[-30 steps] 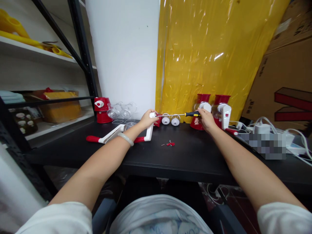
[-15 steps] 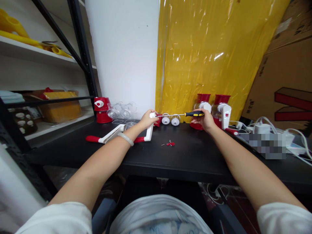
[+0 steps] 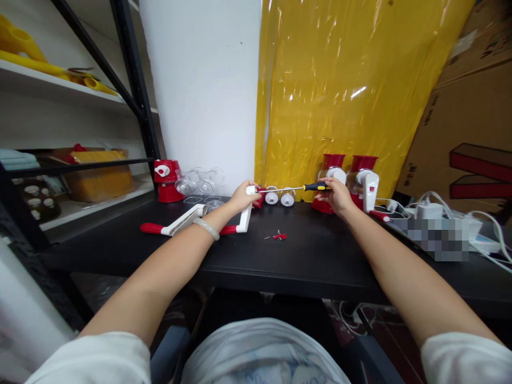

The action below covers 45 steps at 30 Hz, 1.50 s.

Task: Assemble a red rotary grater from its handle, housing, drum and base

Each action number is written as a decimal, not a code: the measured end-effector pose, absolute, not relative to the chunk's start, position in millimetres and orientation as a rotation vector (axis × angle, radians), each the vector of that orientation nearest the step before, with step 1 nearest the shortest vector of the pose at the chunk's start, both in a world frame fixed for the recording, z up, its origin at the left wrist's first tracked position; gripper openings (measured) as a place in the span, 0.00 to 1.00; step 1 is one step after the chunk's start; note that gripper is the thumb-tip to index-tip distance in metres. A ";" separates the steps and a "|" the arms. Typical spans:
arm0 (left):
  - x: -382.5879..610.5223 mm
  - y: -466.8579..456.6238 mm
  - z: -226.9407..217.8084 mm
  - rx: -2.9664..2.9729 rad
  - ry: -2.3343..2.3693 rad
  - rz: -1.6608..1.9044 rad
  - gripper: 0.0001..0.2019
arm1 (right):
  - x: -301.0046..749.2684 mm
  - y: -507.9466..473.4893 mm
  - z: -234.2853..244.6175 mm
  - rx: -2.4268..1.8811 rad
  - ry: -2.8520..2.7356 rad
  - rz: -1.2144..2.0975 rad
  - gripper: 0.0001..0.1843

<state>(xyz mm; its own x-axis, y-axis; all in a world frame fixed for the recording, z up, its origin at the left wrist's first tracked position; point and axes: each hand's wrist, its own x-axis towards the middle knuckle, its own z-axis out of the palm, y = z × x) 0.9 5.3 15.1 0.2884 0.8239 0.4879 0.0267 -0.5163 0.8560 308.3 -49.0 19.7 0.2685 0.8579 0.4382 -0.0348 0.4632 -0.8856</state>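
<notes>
My left hand (image 3: 242, 197) grips the upper end of a white crank handle (image 3: 245, 217) with a red grip, which hangs down toward the table. Closed around the black-and-yellow handle of a screwdriver (image 3: 316, 186) is my right hand (image 3: 335, 195). The screwdriver lies level, and its shaft points left at the top of the crank handle; whether the tip sits in a screw is too small to tell. Several small red and metal parts (image 3: 280, 236) lie on the table below. Partly behind my left forearm rests another white crank handle (image 3: 184, 220) with a red grip.
Red grater bodies (image 3: 168, 181) and clear plastic parts (image 3: 202, 181) stand at the back left. White-ended drums (image 3: 287, 198) lie behind the screwdriver. Two red-and-white graters (image 3: 365, 181) stand back right, near chargers and cables (image 3: 430, 210). A black shelf frame (image 3: 134, 69) borders the left.
My right hand has shifted its fingers slightly on the screwdriver handle. The crank handle and my left hand stay almost in place.
</notes>
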 end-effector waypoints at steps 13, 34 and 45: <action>1.1 7.3 12.8 1.785 0.771 1.312 0.16 | 308.2 -46.1 19.5 -0.960 -1.128 0.705 0.12; 1.3 -1.9 17.5 1.775 0.810 1.308 0.15 | 308.6 -50.0 16.1 -1.073 -1.248 0.475 0.22; 2.0 0.7 16.2 1.774 0.793 1.298 0.16 | 307.1 -50.3 16.7 -1.119 -1.225 0.493 0.16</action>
